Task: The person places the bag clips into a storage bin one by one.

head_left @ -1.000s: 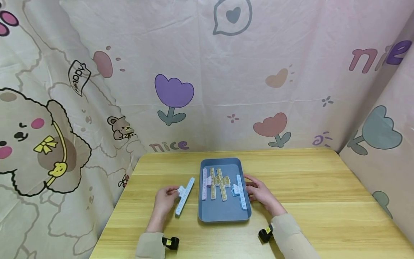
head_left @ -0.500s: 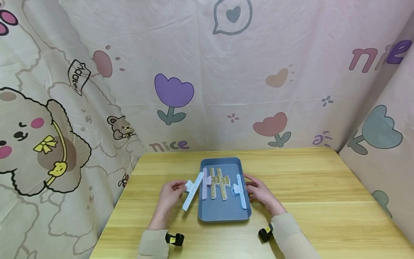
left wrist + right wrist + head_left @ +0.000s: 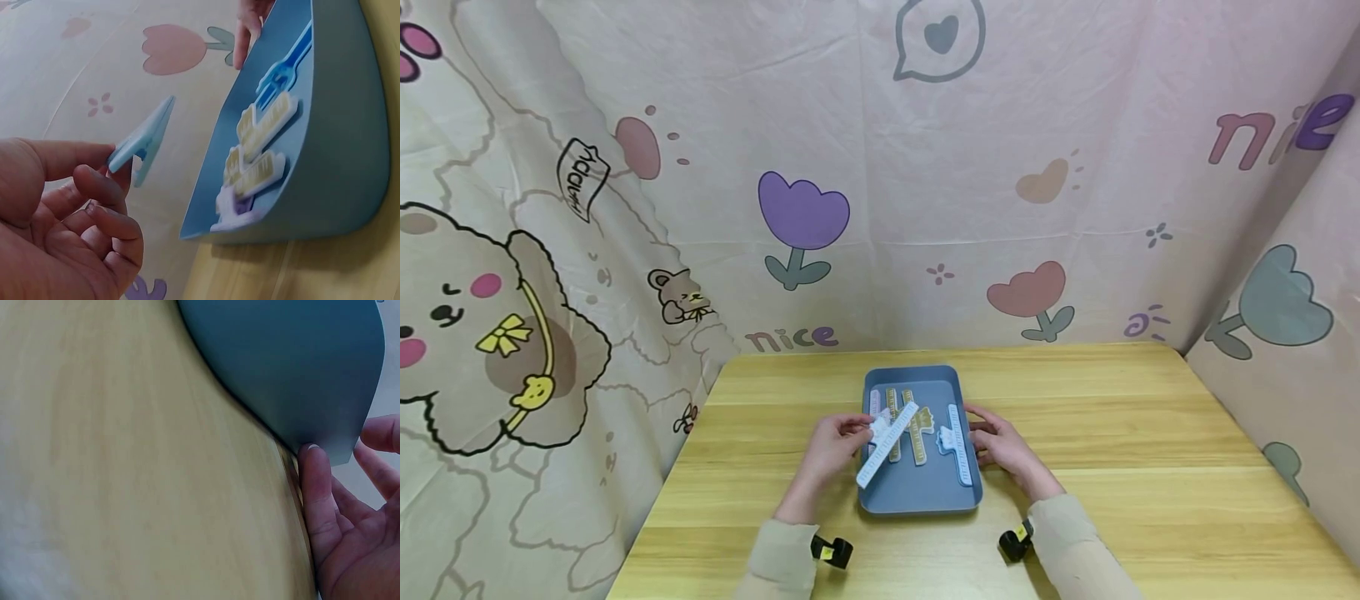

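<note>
My left hand (image 3: 835,446) pinches a light-blue ruler clip (image 3: 891,446) by its handle between thumb and fingers. That clip slants over the left part of the blue-grey tray (image 3: 917,496), above its rim. In the left wrist view the clip (image 3: 147,134) shows edge-on at the fingertips. Lying in the tray are a purple clip (image 3: 875,400), partly covered by the held one, two gold clips (image 3: 919,446) and a blue clip (image 3: 958,450) along the right side. My right hand (image 3: 1007,450) touches the tray's right outer wall; in the right wrist view its fingers (image 3: 315,475) lie against that wall.
The tray stands on a light wooden table (image 3: 1112,433). A printed cloth (image 3: 880,167) hangs behind the table and along both sides. Each wrist carries a small black camera, such as the left one (image 3: 832,552).
My left hand has carried the light-blue clip rightward, from the table beside the tray to over the tray's left part. The right hand and the tray have stayed in place.
</note>
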Motion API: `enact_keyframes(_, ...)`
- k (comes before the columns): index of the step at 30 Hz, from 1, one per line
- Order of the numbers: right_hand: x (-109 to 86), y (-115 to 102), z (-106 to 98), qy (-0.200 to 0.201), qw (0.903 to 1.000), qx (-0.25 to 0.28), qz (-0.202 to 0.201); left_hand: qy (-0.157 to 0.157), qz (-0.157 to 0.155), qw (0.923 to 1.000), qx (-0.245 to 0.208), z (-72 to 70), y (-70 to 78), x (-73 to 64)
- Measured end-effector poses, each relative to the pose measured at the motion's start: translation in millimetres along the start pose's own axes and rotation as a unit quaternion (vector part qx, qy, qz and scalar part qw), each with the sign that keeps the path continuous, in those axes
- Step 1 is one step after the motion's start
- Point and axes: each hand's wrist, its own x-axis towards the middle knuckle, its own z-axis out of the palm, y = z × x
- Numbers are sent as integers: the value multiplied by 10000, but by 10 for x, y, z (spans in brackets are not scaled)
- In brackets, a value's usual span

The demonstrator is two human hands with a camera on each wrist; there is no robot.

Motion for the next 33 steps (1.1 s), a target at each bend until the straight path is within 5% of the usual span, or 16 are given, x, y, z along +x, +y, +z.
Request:
enact_keyframes(19,8,16,-9,8,10000,-14,-26,-933,32,9956,57,316,-29,44)
enact_keyframes(27,11,21,1,26,10000,25,-36,-1399,281,9888,430,410,-43,6)
enact_keyframes(33,-22,-32,14,19,10000,5,-10,-1747,177,9826,610,468,-44,-23)
